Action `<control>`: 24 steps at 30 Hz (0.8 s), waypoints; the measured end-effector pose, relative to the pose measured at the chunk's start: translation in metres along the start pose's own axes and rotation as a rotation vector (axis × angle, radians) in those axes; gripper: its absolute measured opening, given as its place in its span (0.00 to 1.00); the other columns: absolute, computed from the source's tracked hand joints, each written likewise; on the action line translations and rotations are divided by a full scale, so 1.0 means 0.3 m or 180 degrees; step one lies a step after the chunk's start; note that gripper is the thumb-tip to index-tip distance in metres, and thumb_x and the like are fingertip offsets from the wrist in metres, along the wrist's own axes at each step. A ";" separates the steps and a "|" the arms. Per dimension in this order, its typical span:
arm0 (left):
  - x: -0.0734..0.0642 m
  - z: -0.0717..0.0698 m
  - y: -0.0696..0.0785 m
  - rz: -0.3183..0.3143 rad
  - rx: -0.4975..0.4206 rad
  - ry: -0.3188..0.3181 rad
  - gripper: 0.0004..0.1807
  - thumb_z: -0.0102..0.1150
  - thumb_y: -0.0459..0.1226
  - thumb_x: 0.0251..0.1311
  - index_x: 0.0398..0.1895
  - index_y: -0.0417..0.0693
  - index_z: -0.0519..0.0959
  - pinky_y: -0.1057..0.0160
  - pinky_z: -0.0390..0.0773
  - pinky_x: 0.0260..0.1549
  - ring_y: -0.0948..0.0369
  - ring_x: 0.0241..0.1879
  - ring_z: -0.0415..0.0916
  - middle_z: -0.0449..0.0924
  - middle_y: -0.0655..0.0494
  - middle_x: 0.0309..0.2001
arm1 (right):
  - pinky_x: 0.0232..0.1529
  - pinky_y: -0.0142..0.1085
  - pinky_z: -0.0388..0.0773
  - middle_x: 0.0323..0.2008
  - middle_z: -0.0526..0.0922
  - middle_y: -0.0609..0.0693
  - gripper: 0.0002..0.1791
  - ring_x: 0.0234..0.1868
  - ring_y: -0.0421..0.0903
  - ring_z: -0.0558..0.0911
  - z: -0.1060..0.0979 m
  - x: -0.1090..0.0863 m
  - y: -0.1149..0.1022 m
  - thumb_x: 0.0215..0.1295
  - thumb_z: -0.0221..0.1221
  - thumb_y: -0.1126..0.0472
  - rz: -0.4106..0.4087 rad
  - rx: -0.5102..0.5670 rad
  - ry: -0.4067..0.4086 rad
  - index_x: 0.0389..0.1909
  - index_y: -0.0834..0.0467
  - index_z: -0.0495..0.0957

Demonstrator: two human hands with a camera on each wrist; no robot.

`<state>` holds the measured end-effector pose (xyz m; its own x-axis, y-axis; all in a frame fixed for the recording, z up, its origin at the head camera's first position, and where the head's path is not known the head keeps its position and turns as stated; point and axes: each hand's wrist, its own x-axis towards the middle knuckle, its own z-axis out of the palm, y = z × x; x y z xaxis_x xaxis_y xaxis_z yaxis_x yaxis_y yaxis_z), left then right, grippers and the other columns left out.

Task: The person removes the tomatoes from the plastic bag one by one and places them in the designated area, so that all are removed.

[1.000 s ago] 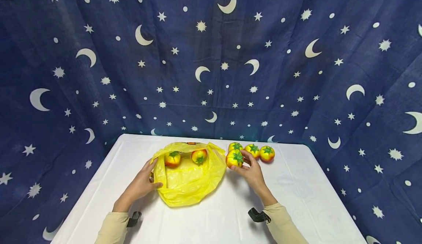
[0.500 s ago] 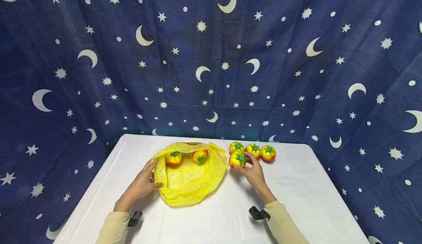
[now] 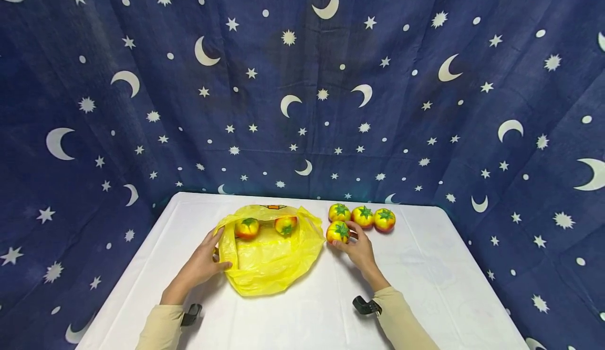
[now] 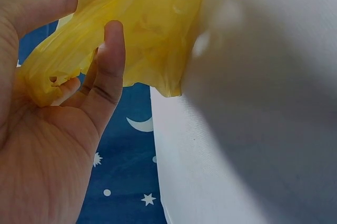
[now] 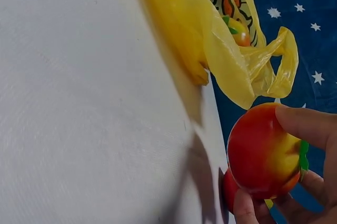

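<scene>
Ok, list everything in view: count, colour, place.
Backdrop: 1, dark blue, white moons and stars, back and sides
Cloth-covered table: 1, white, below the backdrop
Plastic bag: 1, yellow, on the table, mouth open
Bagged tomato-like fruits: 2 visible, yellow-red, green tops, inside the bag
Loose tomato-like fruits: 3, same colours, table's far side
Held tomato-like fruit: 1, same colours, right of the bag
Sleeves: 2, beige, bottom of the head view
Wrist devices: 2, black, by the sleeve ends
Left hand: 1, gripping the bag's left side
Right hand: 1, gripping the held fruit
</scene>
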<state>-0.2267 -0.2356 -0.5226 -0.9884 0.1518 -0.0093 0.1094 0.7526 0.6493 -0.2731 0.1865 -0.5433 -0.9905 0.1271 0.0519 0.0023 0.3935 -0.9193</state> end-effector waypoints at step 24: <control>-0.007 -0.007 -0.003 -0.0045 -0.0040 -0.0019 0.56 0.73 0.39 0.51 0.78 0.44 0.48 0.60 0.75 0.41 0.55 0.45 0.72 0.45 0.42 0.77 | 0.60 0.51 0.75 0.62 0.73 0.59 0.39 0.59 0.58 0.76 0.069 0.012 0.016 0.49 0.74 0.64 0.0058 -0.0210 0.0108 0.64 0.56 0.70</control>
<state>-0.2249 -0.2379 -0.5214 -0.9891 0.1451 -0.0232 0.0941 0.7465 0.6587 -0.2796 0.1701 -0.5557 -0.9850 0.1651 0.0497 0.0304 0.4498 -0.8926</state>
